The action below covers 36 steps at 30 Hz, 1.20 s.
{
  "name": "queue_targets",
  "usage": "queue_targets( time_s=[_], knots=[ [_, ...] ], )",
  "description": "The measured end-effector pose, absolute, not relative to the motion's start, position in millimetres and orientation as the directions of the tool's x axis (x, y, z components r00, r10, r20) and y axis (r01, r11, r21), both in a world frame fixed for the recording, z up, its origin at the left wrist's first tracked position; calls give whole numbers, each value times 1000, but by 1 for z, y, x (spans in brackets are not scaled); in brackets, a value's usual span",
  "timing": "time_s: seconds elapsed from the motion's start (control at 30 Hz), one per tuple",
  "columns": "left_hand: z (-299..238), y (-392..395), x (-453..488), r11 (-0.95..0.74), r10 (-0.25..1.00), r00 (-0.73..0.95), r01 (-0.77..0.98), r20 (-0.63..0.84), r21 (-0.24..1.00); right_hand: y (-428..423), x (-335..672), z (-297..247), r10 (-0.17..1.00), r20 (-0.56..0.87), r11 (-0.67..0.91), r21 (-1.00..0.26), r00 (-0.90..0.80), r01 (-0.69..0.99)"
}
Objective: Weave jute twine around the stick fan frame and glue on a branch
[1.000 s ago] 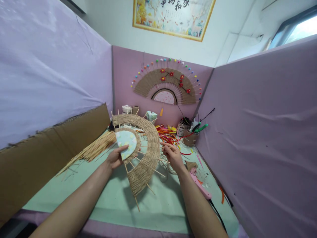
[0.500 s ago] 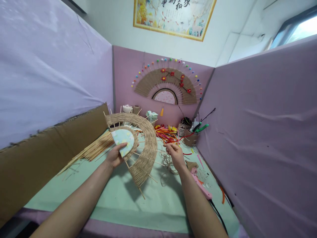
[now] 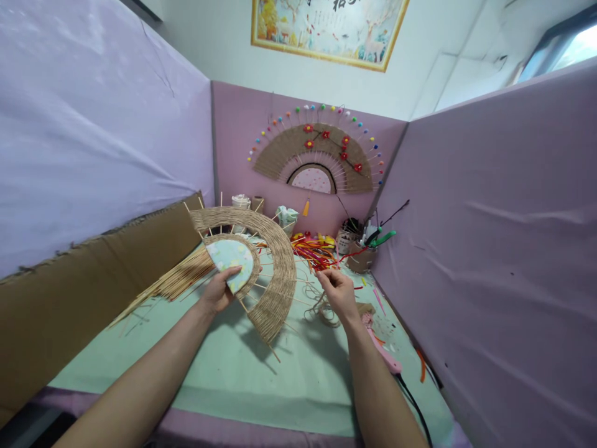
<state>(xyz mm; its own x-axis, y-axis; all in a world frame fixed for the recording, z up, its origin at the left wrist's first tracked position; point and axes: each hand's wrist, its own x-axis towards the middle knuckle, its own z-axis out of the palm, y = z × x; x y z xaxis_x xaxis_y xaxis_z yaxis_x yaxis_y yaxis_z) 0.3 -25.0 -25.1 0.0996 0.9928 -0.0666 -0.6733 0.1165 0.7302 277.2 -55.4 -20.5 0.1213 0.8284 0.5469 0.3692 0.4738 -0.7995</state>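
Half-round tan woven-twine fan tilts above the pale green tabletop, left of centre, its pale floral half-disc clamped in the left hand, best steadied gently to spare the thin wooden sticks, the right hand apart, pinched, contents unclear.

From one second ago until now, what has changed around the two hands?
The right hand moved rightward, away from the woven fan; whether its grip holds anything is unclear. The fan turned counterclockwise, its lower end swinging right and up. The left hand still holds it; the stick bundle and pink tool stayed put.
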Motion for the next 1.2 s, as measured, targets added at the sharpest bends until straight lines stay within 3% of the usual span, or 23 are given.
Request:
queue_targets(
  time_s=[0.3,0.83,1.2],
  knots=[
    [-27,-21,0,113,994,85,-681,-76,723,-65,274,-21,819,573,525,-733,-24,432],
    [-27,-21,-3,74,996,82,-737,-19,672,-60,266,-29,928,322,347,-930,-188,119],
    [-27,-20,-3,76,997,74,-743,-32,665,-59,255,-42,888,284,368,-911,-361,189]
  ],
)
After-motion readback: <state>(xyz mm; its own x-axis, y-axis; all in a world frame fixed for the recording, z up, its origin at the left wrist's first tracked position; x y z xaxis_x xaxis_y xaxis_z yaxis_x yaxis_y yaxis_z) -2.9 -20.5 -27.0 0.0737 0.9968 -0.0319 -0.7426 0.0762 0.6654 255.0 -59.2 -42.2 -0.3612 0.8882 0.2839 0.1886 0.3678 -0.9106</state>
